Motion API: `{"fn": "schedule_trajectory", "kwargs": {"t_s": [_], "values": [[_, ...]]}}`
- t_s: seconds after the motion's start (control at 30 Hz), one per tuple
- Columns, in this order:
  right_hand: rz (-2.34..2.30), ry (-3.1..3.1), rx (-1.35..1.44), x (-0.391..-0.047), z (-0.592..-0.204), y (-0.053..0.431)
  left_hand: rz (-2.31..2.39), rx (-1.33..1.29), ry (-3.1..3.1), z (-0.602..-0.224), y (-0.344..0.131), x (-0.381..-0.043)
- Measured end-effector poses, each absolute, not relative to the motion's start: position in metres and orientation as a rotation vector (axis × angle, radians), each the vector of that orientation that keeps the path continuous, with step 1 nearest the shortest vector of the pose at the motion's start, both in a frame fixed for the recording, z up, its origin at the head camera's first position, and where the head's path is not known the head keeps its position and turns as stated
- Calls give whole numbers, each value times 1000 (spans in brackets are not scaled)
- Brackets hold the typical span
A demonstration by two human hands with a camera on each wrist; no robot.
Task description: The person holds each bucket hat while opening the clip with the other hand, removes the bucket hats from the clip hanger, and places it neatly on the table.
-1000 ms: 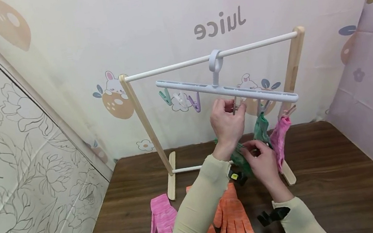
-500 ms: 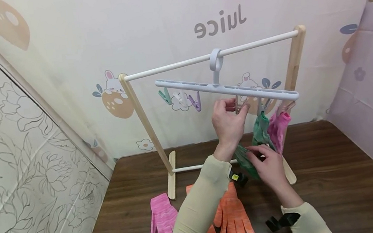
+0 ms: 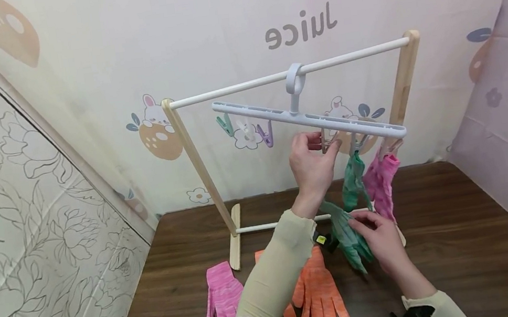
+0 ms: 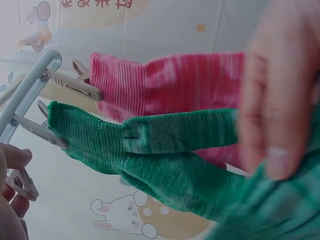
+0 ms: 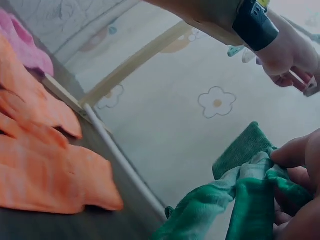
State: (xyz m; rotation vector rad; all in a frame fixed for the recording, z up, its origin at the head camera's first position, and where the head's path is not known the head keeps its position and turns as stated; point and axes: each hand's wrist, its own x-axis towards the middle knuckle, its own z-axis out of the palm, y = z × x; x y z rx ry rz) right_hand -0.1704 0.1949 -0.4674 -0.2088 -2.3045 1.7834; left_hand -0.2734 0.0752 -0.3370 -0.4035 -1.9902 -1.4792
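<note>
Just under the light-blue hanger (image 3: pixel 325 121), my left hand (image 3: pixel 313 167) pinches a beige clothespin (image 4: pixel 22 184) that hangs from it. Lower and to the right, my right hand (image 3: pixel 383 243) holds a loose green glove (image 3: pixel 349 236) between thumb and fingers; its glove fingers dangle downward in the head view. Beside it another green glove (image 4: pixel 165 135) hangs by its cuff from a clothespin. At the hanger's right end a pink glove (image 3: pixel 383 185) is clipped the same way, partly behind that green one in the left wrist view.
A wooden rack with a white top rod (image 3: pixel 236 89) carries the hanger. Green (image 3: pixel 225 125), white (image 3: pixel 244 129) and purple (image 3: pixel 266 134) clothespins hang at its left. Orange gloves (image 3: pixel 320 293), partly under my left forearm, and a pink glove (image 3: pixel 223 294) lie on the dark wooden table (image 3: pixel 473 237).
My right hand has moved down and to the right with the green glove, whose fingers now hang more in sight. My left hand stays at the clothespin, shifted only slightly.
</note>
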Motion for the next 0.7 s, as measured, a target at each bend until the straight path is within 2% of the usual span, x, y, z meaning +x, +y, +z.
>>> {"fn": "schedule_trajectory", "kwargs": {"t_s": [0.5,0.6,0.7], "values": [[2619,-2009,-369,-144,-491,220,-1470,-404,-1997,-337,75,-275],[2620,-2075,-451,-142,-498,228,-1464,-414,-1998,-337,75,-275],[2418,-2310,-518,-142,-504,237,-1449,-427,-2000,-337,74,-275]]}}
